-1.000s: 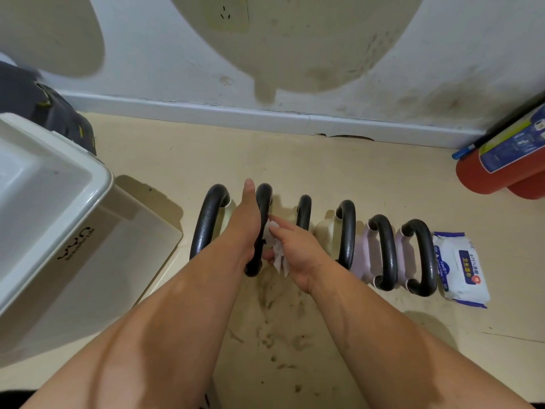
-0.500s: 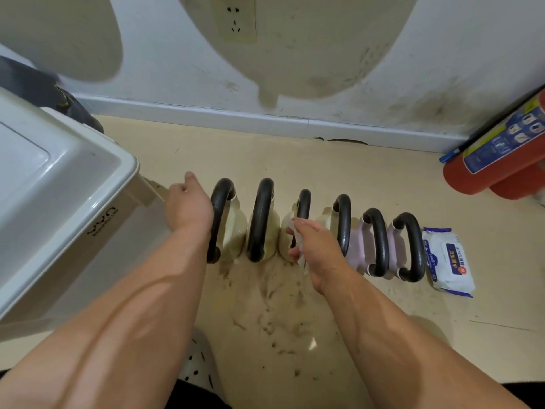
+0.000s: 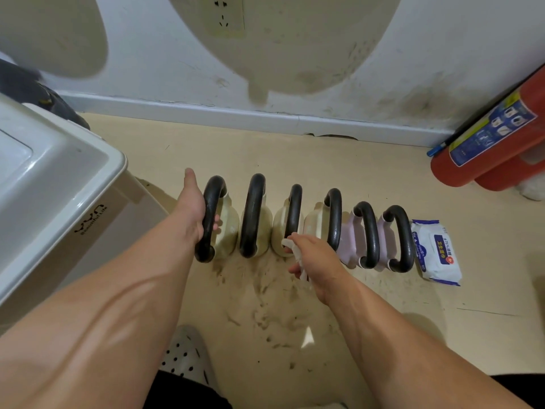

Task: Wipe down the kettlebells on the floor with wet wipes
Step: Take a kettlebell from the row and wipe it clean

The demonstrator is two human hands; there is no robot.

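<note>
Several kettlebells with black handles stand in a row on the beige floor. The cream ones are on the left and two pale pink ones (image 3: 373, 236) on the right. My left hand (image 3: 194, 211) grips the black handle of the leftmost kettlebell (image 3: 219, 219), fingers curled through it. My right hand (image 3: 315, 261) holds a crumpled white wet wipe (image 3: 298, 256) at the near base of the third kettlebell (image 3: 290, 219). A blue and white pack of wet wipes (image 3: 436, 252) lies flat at the right end of the row.
A white plastic bin (image 3: 56, 184) stands close on the left. Red fire extinguishers (image 3: 489, 146) lean by the wall at right. Dirt marks smear the floor (image 3: 265, 299) in front of the row. A perforated shoe (image 3: 185, 355) shows at the bottom.
My left hand went from the second kettlebell's handle to the leftmost one and closed round it. My right hand with the wipe shifted right to the third kettlebell's base.
</note>
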